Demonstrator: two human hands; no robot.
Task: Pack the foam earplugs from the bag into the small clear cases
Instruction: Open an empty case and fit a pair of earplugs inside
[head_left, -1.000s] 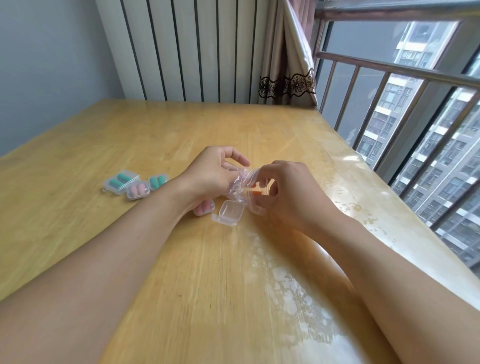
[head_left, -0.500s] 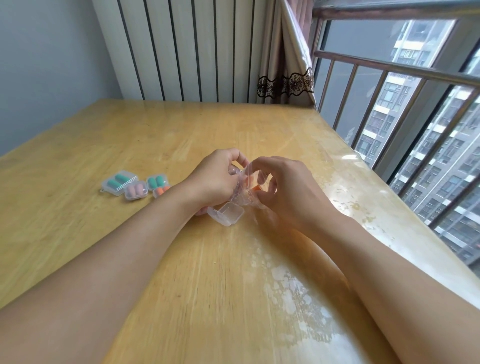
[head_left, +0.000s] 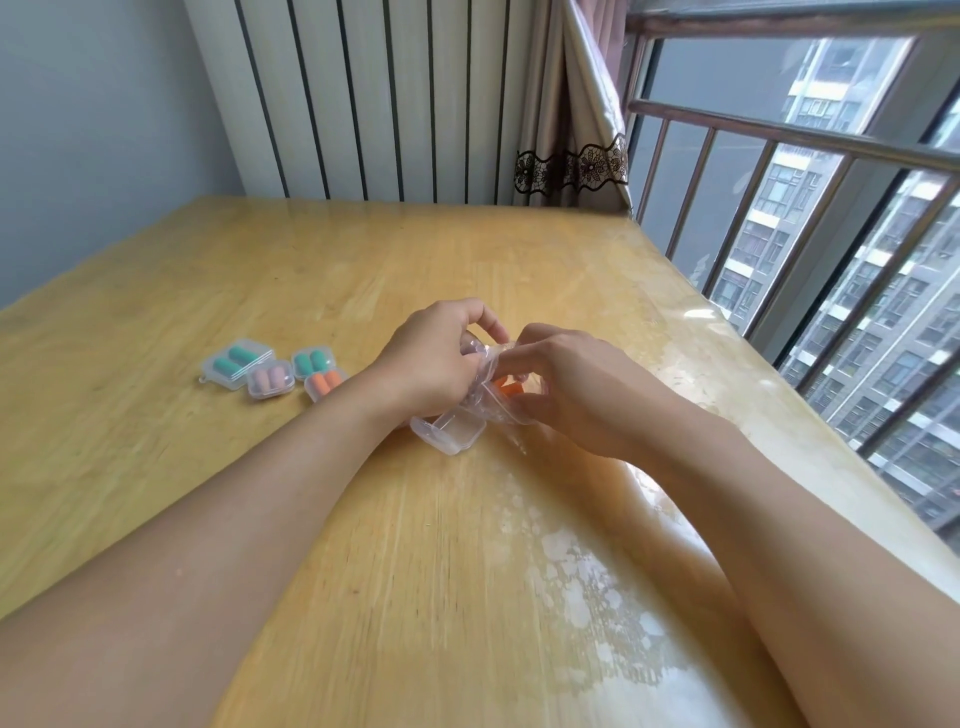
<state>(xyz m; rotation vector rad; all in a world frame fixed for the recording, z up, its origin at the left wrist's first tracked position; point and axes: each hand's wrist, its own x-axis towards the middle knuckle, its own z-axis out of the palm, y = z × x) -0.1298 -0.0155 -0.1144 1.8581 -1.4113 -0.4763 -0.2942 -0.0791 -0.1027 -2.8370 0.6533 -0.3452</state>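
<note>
Clear plastic bag (head_left: 491, 387) sits pinched between your left hand (head_left: 434, 358) and right hand (head_left: 569, 382), above an open case (head_left: 451, 430) on the tabletop (head_left: 467, 545).
Orange earplugs (head_left: 505, 387) show through the film; they look light and squashy, so pinch one gently at its middle. Four filled cases (head_left: 270, 371) lie to your left.

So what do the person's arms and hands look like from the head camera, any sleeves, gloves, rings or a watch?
Both forearms are bare along their whole visible length; no sleeve edge shows in the frame. The left hand and the right hand wear no gloves. No watch, bracelet or strap shows at either wrist, and no ring on the visible fingers, though some fingers are curled out of sight. No markings or tape are visible.
</note>
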